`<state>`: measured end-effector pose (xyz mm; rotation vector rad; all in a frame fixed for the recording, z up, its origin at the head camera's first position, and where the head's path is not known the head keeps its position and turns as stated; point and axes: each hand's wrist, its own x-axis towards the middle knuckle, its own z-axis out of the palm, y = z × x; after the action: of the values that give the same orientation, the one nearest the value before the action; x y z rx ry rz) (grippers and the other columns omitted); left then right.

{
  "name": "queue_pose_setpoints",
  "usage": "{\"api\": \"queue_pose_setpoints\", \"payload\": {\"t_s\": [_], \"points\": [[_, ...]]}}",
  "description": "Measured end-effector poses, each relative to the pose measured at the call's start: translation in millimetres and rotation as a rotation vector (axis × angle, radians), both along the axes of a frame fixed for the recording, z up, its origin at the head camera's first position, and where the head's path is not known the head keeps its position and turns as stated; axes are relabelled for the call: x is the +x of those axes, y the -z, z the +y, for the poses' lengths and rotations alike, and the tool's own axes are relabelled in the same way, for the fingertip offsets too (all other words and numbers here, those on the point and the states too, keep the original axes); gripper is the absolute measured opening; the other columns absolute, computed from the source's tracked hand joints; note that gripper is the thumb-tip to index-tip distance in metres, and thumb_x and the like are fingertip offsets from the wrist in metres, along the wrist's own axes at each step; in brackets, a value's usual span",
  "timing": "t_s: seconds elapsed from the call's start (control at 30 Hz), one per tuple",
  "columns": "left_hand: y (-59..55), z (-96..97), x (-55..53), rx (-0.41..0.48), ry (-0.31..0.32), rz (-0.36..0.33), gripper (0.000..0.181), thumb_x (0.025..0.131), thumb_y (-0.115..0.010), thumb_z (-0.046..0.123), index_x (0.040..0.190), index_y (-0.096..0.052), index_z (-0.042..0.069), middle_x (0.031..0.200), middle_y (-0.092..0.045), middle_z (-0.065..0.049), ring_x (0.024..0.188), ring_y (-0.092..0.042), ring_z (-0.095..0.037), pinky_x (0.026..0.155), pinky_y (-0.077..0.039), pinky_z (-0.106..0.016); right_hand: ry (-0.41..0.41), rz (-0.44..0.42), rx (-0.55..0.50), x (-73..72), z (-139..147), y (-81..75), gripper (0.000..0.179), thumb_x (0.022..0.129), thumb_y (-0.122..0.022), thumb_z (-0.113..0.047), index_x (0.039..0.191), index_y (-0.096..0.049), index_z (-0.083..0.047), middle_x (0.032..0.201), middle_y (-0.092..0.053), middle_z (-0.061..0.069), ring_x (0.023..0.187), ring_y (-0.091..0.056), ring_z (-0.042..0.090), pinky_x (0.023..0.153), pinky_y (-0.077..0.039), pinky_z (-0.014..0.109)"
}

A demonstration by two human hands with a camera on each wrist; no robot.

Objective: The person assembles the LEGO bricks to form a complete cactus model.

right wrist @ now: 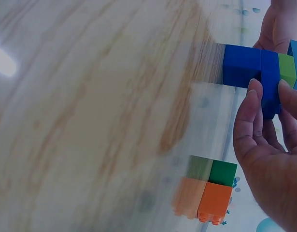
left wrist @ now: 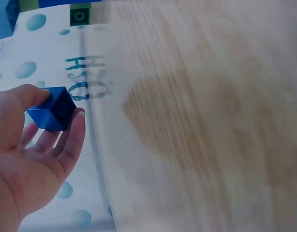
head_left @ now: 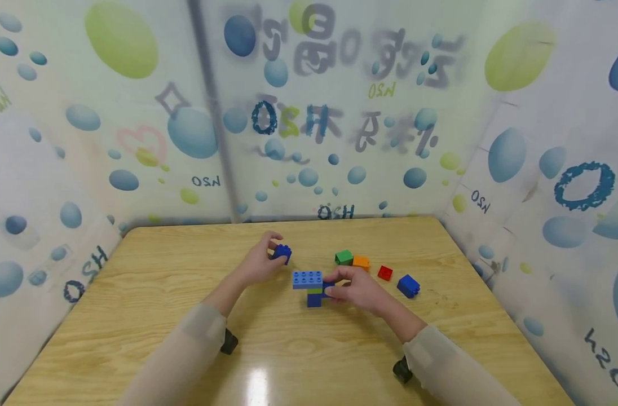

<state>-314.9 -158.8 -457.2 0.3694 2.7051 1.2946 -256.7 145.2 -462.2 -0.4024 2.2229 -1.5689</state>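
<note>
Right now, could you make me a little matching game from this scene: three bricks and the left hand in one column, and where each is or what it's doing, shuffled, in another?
1. red brick
2. green brick
3. light blue brick
4. left hand

A. on top of the stack
B. holding a dark blue brick
C. between the orange brick and the farthest-right brick
D. directly beside the orange brick

Pairs: 1-C, 2-D, 3-A, 4-B

A small curtained booth is indicated: wooden table (head_left: 294,344) closed in on three sides by pale sheeting (head_left: 329,149) printed with dots (head_left: 192,133) and reversed H2O lettering (head_left: 290,119).
</note>
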Motion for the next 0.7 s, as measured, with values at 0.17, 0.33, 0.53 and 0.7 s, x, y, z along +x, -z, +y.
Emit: {"api": "queue_pose_setpoints", "payload": {"t_s": [0.17, 0.33, 0.53, 0.7], "points": [[-4.5, -7.7, 10.2, 0.01, 0.035, 0.041, 0.054, 0.11, -0.067, 0.019, 0.16, -0.05, 0.01, 0.148, -0.059, -0.022, 0.118, -0.07, -0.034, 0.093, -0.064, -0.041, -0.011, 0.011, 0.004, 0.1, 0.3, -0.7, 0.024, 0.106, -0.073, -0.008, 0.128, -0.072, 0.0, 0.132, -0.065, 0.022, 0.1, -0.079, 0.028, 0.09, -0.069, 0.042], [-10.4, -10.4, 23.2, 0.062, 0.063, 0.079, 0.049, 0.111, -0.066, 0.016, 0.158, -0.055, 0.008, 0.151, -0.058, -0.024, 0.12, -0.07, -0.038, 0.09, -0.066, -0.039, -0.012, 0.009, 0.005, 0.7, 0.1, -0.7, 0.024, 0.106, -0.073, -0.008, 0.128, -0.072, 0.0, 0.132, -0.065, 0.022, 0.1, -0.079, 0.028, 0.09, -0.068, 0.042], [-20.1, -8.0, 40.5, 0.177, 0.062, 0.086, 0.046, 0.111, -0.067, 0.017, 0.155, -0.058, 0.014, 0.143, -0.065, -0.022, 0.119, -0.072, -0.036, 0.089, -0.067, -0.04, -0.006, 0.012, 0.009, 1.1, -0.4, -0.4, 0.023, 0.105, -0.073, -0.008, 0.128, -0.073, -0.002, 0.131, -0.066, 0.019, 0.099, -0.079, 0.026, 0.089, -0.069, 0.041], [-28.0, -4.1, 51.8, 0.234, 0.112, 0.096, 0.045, 0.111, -0.068, 0.017, 0.154, -0.057, 0.015, 0.138, -0.068, -0.019, 0.12, -0.073, -0.033, 0.091, -0.066, -0.036, 0.005, 0.013, 0.013, 0.1, -0.9, 0.0, 0.023, 0.105, -0.074, -0.009, 0.127, -0.073, -0.004, 0.13, -0.067, 0.018, 0.099, -0.078, 0.025, 0.089, -0.069, 0.041]]}}
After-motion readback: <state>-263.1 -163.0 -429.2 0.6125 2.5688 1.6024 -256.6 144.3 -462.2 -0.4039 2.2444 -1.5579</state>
